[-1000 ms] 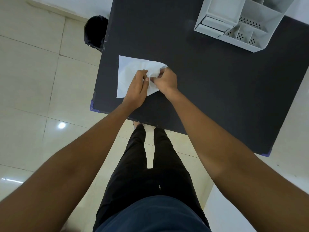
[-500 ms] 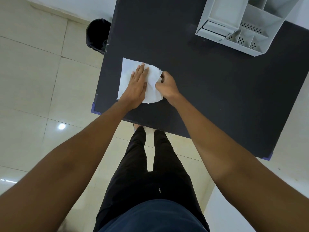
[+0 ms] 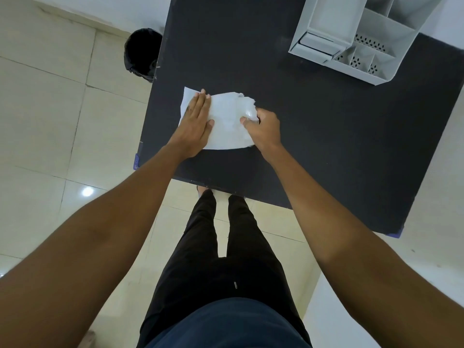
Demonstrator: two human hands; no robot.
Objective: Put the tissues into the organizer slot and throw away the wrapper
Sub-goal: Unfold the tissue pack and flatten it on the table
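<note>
A white tissue pack in a thin clear wrapper (image 3: 227, 121) lies flat on the black table (image 3: 326, 146), near its front left corner. My left hand (image 3: 194, 124) presses flat on the pack's left part, fingers together and stretched out. My right hand (image 3: 263, 130) pinches the crumpled wrapper at the pack's right end. The grey organizer (image 3: 351, 36) with several slots stands at the table's far right, well away from both hands.
A black waste bin (image 3: 140, 54) stands on the tiled floor just off the table's left edge. My legs are below the table's front edge. A white surface lies to the right of the table.
My left hand went from pinching the pack to lying flat on it, then slid left. My right hand moved right along the pack while gripping the wrapper end.
</note>
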